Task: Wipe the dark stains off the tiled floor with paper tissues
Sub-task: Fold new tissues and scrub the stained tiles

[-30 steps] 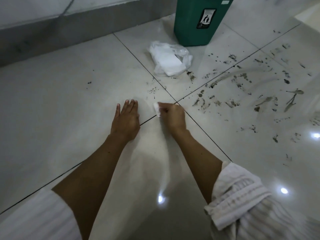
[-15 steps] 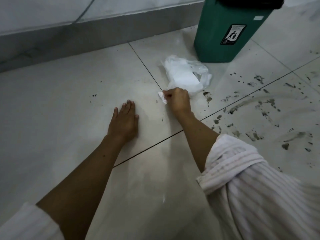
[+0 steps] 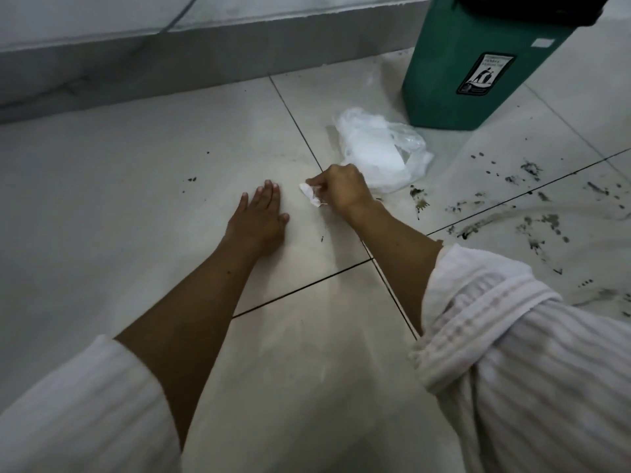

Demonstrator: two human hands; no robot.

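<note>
Two hands at frame centre, both on the tiled floor (image 3: pixel 102 206). Left hand (image 3: pixel 259 216) flat on the tile, palm down, fingers straight and close together, holding nothing. Right hand (image 3: pixel 343 191) just right of it, fingers curled, pinching a small crumpled paper tissue (image 3: pixel 311 194) against the floor beside a grout line. Hands near each other, not touching. White ribbed sleeves (image 3: pixel 512 353) pushed up both forearms, lower left and lower right of the frame.

Clear plastic pack of white tissues (image 3: pixel 379 148) directly beyond the right hand, upper centre-right. Green bin (image 3: pixel 450 73) with a black label at upper right, just behind the pack. Dark stains (image 3: pixel 495 223) smeared and speckled across the right side of the frame; a few small specks (image 3: pixel 192 179) left of the left hand. Grey skirting (image 3: pixel 136 70) along the upper edge.
</note>
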